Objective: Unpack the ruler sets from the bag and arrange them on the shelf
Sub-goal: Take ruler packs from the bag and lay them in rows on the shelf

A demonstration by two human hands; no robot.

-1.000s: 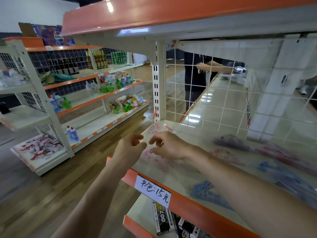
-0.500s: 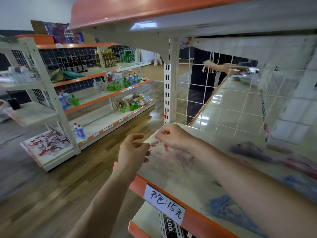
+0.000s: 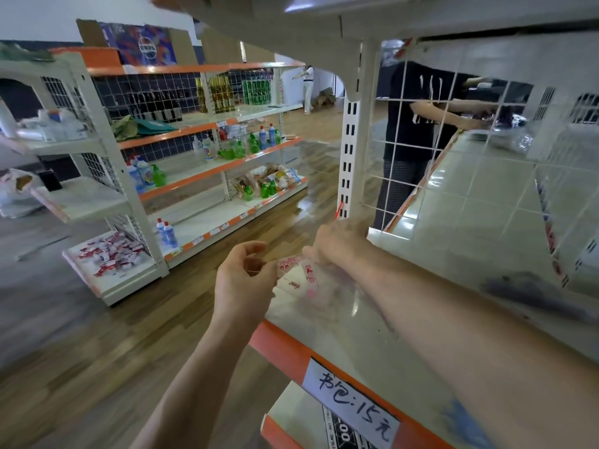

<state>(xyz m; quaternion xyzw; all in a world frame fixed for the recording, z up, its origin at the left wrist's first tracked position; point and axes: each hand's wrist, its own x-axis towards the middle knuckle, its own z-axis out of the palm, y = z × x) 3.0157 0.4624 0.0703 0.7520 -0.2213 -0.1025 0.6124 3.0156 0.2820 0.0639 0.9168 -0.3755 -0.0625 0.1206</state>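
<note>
A clear plastic ruler set with pink and red print [image 3: 299,278] lies at the left end of the cream shelf [image 3: 359,338] with its orange front edge. My left hand [image 3: 244,280] pinches the set's left edge just off the shelf corner. My right hand [image 3: 337,246] grips the set's far edge, fingers curled over it. Blurred dark and blue ruler sets [image 3: 531,294] lie further right on the shelf. The bag is not in view.
A white price label [image 3: 353,408] with handwriting is stuck on the orange edge. A white upright post [image 3: 351,157] and wire grid back the shelf. A person in a dark top [image 3: 418,124] works behind the grid. Stocked shelves [image 3: 207,163] stand across the wooden-floored aisle.
Both hands have slid the pink ruler set toward the shelf's left corner and the post. The view has swung left and tilted up.
</note>
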